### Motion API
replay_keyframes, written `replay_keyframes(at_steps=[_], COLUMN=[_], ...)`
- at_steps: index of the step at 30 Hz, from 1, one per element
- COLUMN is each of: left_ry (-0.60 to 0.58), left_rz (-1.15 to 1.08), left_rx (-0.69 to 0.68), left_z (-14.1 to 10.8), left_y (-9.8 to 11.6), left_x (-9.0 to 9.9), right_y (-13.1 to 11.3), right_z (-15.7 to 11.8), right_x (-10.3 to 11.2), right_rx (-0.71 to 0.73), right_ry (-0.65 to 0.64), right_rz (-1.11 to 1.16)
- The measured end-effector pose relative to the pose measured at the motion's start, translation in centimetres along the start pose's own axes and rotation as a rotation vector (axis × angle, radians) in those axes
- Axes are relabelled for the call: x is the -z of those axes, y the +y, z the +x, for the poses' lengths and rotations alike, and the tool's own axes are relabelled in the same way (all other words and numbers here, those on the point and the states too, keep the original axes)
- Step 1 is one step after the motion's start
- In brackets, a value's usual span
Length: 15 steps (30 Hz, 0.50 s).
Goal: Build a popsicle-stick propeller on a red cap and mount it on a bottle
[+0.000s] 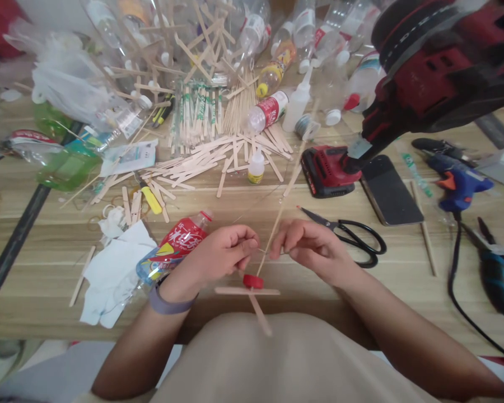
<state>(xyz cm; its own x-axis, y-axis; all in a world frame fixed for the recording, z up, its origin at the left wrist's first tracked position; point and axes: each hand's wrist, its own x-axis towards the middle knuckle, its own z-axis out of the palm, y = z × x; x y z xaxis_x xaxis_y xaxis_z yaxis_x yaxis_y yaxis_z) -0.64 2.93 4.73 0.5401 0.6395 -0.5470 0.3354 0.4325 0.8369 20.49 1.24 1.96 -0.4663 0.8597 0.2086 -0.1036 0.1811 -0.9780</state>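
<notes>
A thin wooden stick rises from a red bottle cap, with flat craft sticks crossed beneath it near the table's front edge. My left hand is closed left of the stick, its thumb and index finger pinched on a thin strand. To the right of the stick, my right hand has its fingers curled together; what they hold, if anything, is too small to make out. The strand runs between the hands beside the stick.
Black scissors, a phone and a red power drill lie to the right, with a blue glue gun and pliers beyond. A drink bottle lies left. Craft sticks and bottles fill the back.
</notes>
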Motion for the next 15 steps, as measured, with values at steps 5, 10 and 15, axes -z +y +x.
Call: replay_keyframes(at_steps=[5, 10, 15], left_ry=[-0.011, -0.037, -0.062], left_rz=[0.092, 0.039, -0.113], left_rx=[-0.041, -0.057, -0.010], left_z=[0.26, 0.72, 0.70], left_y=[-0.85, -1.18, -1.10], left_x=[-0.06, -0.02, -0.31], right_y=[1.22, 1.02, 1.11], right_z=[-0.24, 0.10, 0.13], right_x=[-0.85, -0.98, -1.07], right_rx=[-0.152, -0.186, -0.173], right_ry=[0.059, 0.096, 0.113], right_rz=[0.246, 0.188, 0.171])
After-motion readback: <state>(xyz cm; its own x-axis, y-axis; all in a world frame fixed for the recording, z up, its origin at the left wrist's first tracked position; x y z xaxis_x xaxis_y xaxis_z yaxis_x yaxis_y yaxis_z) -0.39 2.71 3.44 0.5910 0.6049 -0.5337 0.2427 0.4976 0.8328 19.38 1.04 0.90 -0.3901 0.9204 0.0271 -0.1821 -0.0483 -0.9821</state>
